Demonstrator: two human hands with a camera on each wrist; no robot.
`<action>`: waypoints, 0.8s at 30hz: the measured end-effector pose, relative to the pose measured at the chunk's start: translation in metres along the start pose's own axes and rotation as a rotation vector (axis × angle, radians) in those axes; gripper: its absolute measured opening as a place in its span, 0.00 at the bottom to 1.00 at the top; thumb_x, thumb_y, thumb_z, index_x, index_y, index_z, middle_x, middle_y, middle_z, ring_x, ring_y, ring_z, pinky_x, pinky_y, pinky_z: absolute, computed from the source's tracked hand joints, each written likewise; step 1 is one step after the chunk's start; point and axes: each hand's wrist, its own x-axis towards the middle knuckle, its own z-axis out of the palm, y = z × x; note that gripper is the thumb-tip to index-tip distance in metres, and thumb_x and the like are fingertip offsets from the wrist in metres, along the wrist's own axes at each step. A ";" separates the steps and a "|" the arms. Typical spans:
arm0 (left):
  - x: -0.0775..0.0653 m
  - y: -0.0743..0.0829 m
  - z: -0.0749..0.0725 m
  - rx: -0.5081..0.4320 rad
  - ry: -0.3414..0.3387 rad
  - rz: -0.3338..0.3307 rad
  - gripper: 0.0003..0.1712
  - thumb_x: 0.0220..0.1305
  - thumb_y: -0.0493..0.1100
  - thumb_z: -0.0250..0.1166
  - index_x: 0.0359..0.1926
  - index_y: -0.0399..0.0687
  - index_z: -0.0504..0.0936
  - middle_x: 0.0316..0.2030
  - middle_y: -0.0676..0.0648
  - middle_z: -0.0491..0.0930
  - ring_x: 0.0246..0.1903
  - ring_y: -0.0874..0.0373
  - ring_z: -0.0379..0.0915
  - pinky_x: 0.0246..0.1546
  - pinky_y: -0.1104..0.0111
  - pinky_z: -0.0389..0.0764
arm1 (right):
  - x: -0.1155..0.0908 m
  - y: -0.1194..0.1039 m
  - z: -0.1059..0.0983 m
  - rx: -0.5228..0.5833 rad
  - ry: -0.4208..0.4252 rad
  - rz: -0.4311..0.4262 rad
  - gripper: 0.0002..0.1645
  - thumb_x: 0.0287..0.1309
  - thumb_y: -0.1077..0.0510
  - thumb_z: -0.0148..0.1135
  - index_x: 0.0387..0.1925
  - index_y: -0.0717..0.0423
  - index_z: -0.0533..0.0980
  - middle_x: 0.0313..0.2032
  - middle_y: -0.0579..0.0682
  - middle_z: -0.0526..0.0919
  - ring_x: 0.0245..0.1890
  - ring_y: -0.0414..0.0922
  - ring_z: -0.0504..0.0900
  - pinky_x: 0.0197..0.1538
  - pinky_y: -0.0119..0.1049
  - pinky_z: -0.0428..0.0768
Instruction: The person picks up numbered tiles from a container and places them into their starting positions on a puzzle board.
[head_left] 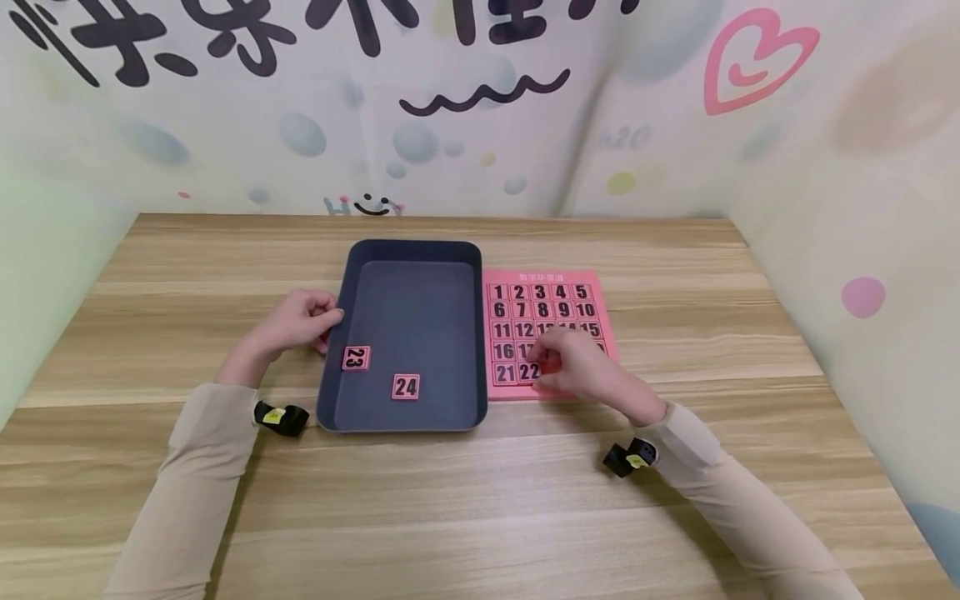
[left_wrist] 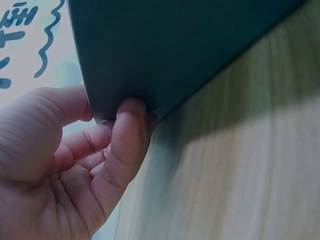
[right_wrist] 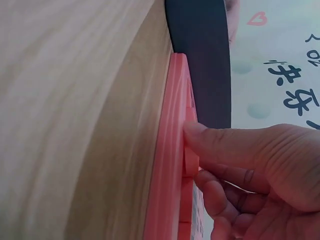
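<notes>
My left hand (head_left: pixel 300 318) grips the left rim of a dark grey tray (head_left: pixel 408 250), thumb at the edge and fingers bent against its outer side. Inside the tray lie two pink number tiles, a sideways 23 tile (head_left: pixel 356 357) and an upright 24 tile (head_left: pixel 406 387). My right hand (head_left: pixel 573 364) is over the lower part of a pink number board (head_left: pixel 512 392). Its thumb and forefinger pinch the 22 tile (head_left: pixel 529 372) at its right side, in the bottom row next to the 21 tile (head_left: pixel 506 373). That hand hides part of the lower rows.
The board lies against the tray's right side, with rows of tiles from 1 upward. Both rest on a wood-grain table (head_left: pixel 480 517). A printed white wall covering (head_left: pixel 480 158) stands behind the table. Each wrist wears a small black camera (head_left: pixel 281 417).
</notes>
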 end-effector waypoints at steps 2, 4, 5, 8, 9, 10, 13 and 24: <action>0.000 -0.001 0.000 -0.001 0.000 -0.001 0.11 0.67 0.34 0.51 0.27 0.32 0.68 0.17 0.49 0.72 0.16 0.58 0.74 0.21 0.66 0.80 | 0.000 0.000 0.001 0.017 0.002 0.009 0.14 0.37 0.67 0.74 0.30 0.60 0.79 0.27 0.48 0.78 0.27 0.41 0.74 0.33 0.32 0.76; 0.000 -0.002 0.000 -0.001 0.001 -0.001 0.11 0.67 0.34 0.51 0.27 0.32 0.68 0.17 0.49 0.71 0.16 0.58 0.74 0.21 0.66 0.80 | -0.001 0.000 0.002 0.037 -0.001 0.015 0.14 0.38 0.67 0.73 0.31 0.60 0.79 0.28 0.48 0.78 0.27 0.41 0.75 0.32 0.31 0.77; 0.000 -0.002 0.000 0.000 0.000 0.000 0.11 0.67 0.34 0.51 0.27 0.32 0.68 0.17 0.49 0.71 0.16 0.58 0.74 0.21 0.66 0.80 | -0.002 0.000 0.003 0.039 -0.001 0.010 0.13 0.39 0.67 0.73 0.32 0.60 0.79 0.28 0.48 0.78 0.27 0.41 0.75 0.33 0.30 0.77; 0.000 -0.002 -0.001 0.005 0.002 0.001 0.11 0.67 0.35 0.51 0.27 0.32 0.68 0.17 0.49 0.71 0.16 0.58 0.74 0.21 0.66 0.80 | -0.003 0.000 0.004 0.041 0.000 -0.013 0.13 0.41 0.67 0.72 0.33 0.61 0.80 0.29 0.48 0.79 0.29 0.41 0.76 0.34 0.31 0.78; 0.000 -0.002 -0.001 0.008 0.002 0.000 0.11 0.67 0.35 0.52 0.27 0.32 0.69 0.17 0.49 0.71 0.16 0.58 0.74 0.21 0.66 0.80 | -0.003 -0.001 0.003 0.036 0.000 -0.022 0.13 0.41 0.67 0.72 0.33 0.61 0.80 0.29 0.48 0.79 0.29 0.41 0.77 0.34 0.31 0.78; 0.001 -0.002 -0.001 0.010 0.002 -0.001 0.11 0.67 0.35 0.51 0.27 0.33 0.69 0.17 0.49 0.71 0.16 0.58 0.74 0.21 0.66 0.80 | -0.003 -0.001 0.003 0.028 0.000 -0.027 0.13 0.41 0.68 0.72 0.33 0.61 0.80 0.29 0.49 0.79 0.29 0.41 0.77 0.34 0.31 0.78; 0.001 -0.001 -0.001 0.010 0.001 -0.003 0.11 0.67 0.35 0.51 0.27 0.33 0.69 0.16 0.49 0.71 0.16 0.58 0.74 0.21 0.66 0.80 | 0.002 -0.005 0.000 0.017 0.016 -0.047 0.12 0.42 0.68 0.71 0.33 0.61 0.80 0.29 0.49 0.81 0.29 0.42 0.77 0.34 0.33 0.78; -0.002 0.001 0.000 -0.008 -0.003 0.010 0.11 0.67 0.34 0.51 0.28 0.31 0.69 0.17 0.49 0.72 0.16 0.58 0.74 0.21 0.66 0.80 | 0.053 -0.062 -0.007 0.126 0.034 -0.144 0.18 0.48 0.62 0.71 0.42 0.65 0.78 0.38 0.57 0.81 0.37 0.46 0.79 0.44 0.38 0.78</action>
